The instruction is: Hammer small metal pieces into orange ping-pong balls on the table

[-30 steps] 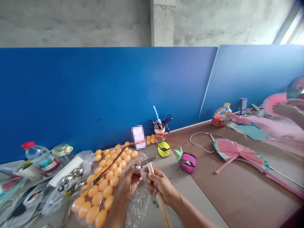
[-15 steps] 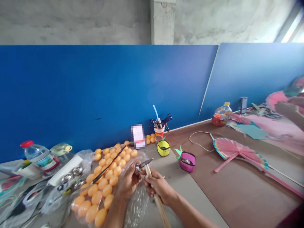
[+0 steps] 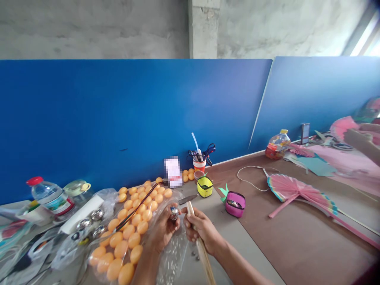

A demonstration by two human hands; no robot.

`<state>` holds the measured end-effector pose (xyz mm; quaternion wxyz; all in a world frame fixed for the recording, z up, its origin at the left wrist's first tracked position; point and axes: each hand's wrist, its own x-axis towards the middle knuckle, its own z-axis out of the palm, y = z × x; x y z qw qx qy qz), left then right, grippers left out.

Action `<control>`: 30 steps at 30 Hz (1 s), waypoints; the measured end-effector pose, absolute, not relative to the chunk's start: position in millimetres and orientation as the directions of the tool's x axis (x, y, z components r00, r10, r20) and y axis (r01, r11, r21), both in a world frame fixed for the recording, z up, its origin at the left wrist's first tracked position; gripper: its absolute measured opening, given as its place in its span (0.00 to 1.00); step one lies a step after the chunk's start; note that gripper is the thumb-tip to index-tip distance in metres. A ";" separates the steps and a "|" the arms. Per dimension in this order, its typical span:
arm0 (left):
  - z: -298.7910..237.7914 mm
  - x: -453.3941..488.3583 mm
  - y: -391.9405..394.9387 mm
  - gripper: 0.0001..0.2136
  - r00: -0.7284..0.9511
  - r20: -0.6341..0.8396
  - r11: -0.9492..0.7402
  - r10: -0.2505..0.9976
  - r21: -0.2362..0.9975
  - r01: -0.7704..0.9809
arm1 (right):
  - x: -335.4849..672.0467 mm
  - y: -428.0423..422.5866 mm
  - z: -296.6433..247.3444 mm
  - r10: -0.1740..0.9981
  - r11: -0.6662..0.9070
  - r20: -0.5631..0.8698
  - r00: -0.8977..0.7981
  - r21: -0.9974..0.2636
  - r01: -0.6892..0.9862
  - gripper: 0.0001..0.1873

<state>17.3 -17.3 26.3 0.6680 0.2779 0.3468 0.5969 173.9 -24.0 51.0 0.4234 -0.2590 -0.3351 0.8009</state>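
Note:
My left hand [image 3: 162, 229] is closed around a small shiny ball [image 3: 174, 213] with a dark, silvery, speckled surface. In my right hand [image 3: 202, 229] is a long pale wooden stick [image 3: 203, 259], its blunt top end showing above the fingers. A dark pointed blade-like piece [image 3: 188, 199] shows just beyond both hands; whether either hand touches it I cannot tell. Several small dark beads [image 3: 196, 256] lie on the grey table under the right hand. Clear plastic wrap [image 3: 172, 257] spreads below the left hand.
Orange balls [image 3: 129, 229] in clear plastic lie left. Yellow [image 3: 204, 187] and purple [image 3: 235, 204] pouches stand ahead. A cup of tools [image 3: 199, 162] stands by the blue partition [image 3: 133, 111]. Bottles [image 3: 50, 198], a pink fan [image 3: 297, 190] and another person's hand [image 3: 358, 138] are at the sides.
My hands have moved slightly apart, and more of the shiny ball shows. The stick's top has shifted right, away from the ball. The blade-like piece lies flatter and farther right.

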 end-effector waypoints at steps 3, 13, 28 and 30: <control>27.2 17.3 -17.8 0.21 0.050 -0.133 0.135 0.990 0.780 -0.611 | 174.2 -23.4 51.1 0.818 -0.461 -0.164 -0.552 -0.760 -0.457 0.21; 23.4 15.4 -15.5 0.22 0.043 -0.121 0.121 0.992 0.770 -0.627 | 176.2 -24.7 54.3 0.822 -0.446 -0.108 -0.559 -0.731 -0.516 0.21; 26.5 13.1 -17.5 0.22 0.051 -0.135 0.139 0.989 0.790 -0.597 | 175.1 -21.8 49.7 0.815 -0.465 -0.162 -0.557 -0.756 -0.461 0.21; 26.2 12.7 -17.7 0.21 0.048 -0.131 0.134 0.990 0.794 -0.593 | 175.3 -21.1 48.4 0.794 -0.491 -0.182 -0.580 -0.754 -0.435 0.21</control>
